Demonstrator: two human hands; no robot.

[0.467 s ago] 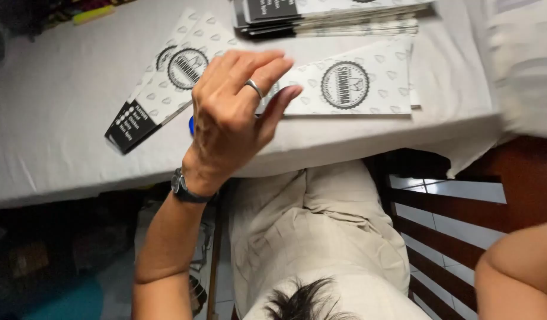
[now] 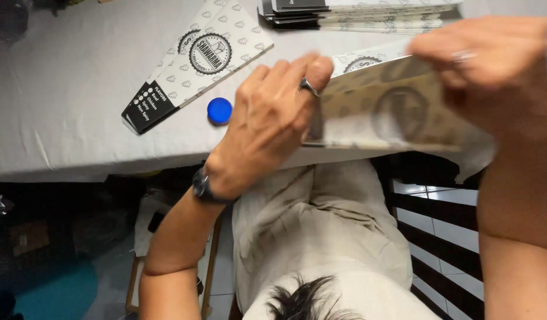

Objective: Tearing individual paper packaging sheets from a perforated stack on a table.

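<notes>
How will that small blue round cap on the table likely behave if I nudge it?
The blue cap looks small and shallow, so it is probably light and would slide easily on the white tablecloth. It lies flat, so rolling seems unlikely unless tipped on edge. It sits close to the table's edge and could drop off.

The left hand (image 2: 264,127), wearing a ring and a dark wristwatch, grips one end of a flat printed cardboard sleeve (image 2: 386,112); the right hand (image 2: 493,71) grips the other end, lifted above the white-covered table (image 2: 60,101). A round blue cap (image 2: 219,110) lies near another flat sleeve (image 2: 196,62).
</notes>
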